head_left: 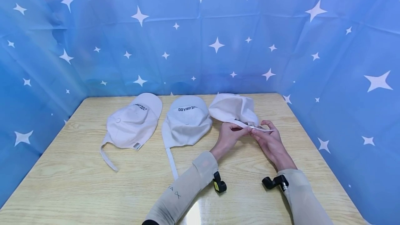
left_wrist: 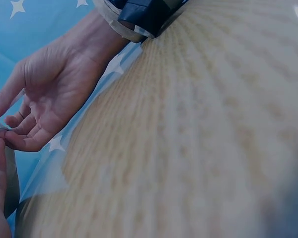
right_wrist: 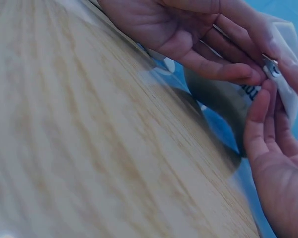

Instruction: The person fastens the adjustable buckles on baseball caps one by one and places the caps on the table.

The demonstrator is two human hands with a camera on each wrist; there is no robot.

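By L hand (head_left: 227, 136) & R hand (head_left: 272, 146), held close tog., strap (head_left: 240, 123) of R cap (head_left: 232, 108) is pinched nr its metal clasp (right_wrist: 271, 67); cap is set at far R of tbl (head_left: 109, 197). To its L, mid cap (head_left: 187, 122) & L cap (head_left: 131, 124) are laid. Blue starry backdrop (head_left: 109, 9) is hung behind.

"COLORADO" on caps (head_left: 187, 122), "X" on sleeve (head_left: 184, 188)

Makeshift screened-off workspace, kind of building unclear, blue star-printed cloth (head_left: 187, 61) around three sides of a wood-grain table (head_left: 93, 190)
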